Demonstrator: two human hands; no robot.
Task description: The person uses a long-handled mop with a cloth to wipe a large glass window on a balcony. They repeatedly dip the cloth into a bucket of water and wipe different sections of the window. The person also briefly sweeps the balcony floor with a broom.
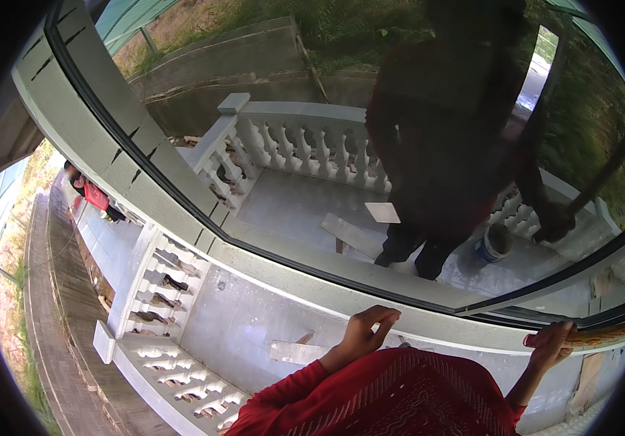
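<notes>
My left hand (pixel 369 329) is raised in front of my red patterned garment, at the outer window ledge (pixel 312 291). Its fingers are curled, with thumb and fingertips drawn together, and nothing shows in it. On the right, my right hand (pixel 552 346) grips a stained wooden handle (pixel 601 338) with a red end. The handle runs along the ledge towards the right rim, where its far end is hidden. Above both hands, a large dark-framed window pane (pixel 312 201) mirrors my body, a held stick and the balcony.
A white balustrade (pixel 168 289) bounds the balcony floor (pixel 236 316) at lower left. A pale board (pixel 298 352) lies behind my left arm. Further off at left, another person (pixel 94 193) in red and black is on a walkway. The pane reflects a bucket.
</notes>
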